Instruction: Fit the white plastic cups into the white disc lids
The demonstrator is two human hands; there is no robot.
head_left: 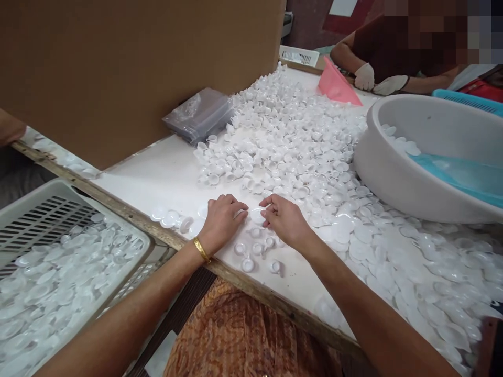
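Between my hands is a round white plastic lid [257, 215]. My right hand [286, 219] has its fingers bent at the lid's right edge and appears to grip it. My left hand [225, 217], with a gold bracelet [201, 250] at the wrist, has thumb and forefinger drawn together just left of the lid; whatever they pinch is too small to make out. Several small white ringed plastic caps [257, 248] lie on the table just below my hands. More white plastic pieces [171, 219] sit in a row beside my left wrist.
Loose white cups [283, 136] heap across the white table [145, 165]. A grey tub [396, 173] stands right, a pink basin [338, 84] behind. A plastic-wrapped stack [200, 112] lies by the cardboard panel [129, 63]. Left is a filled crate [129, 262]. A gloved co-worker [365, 76] sits opposite.
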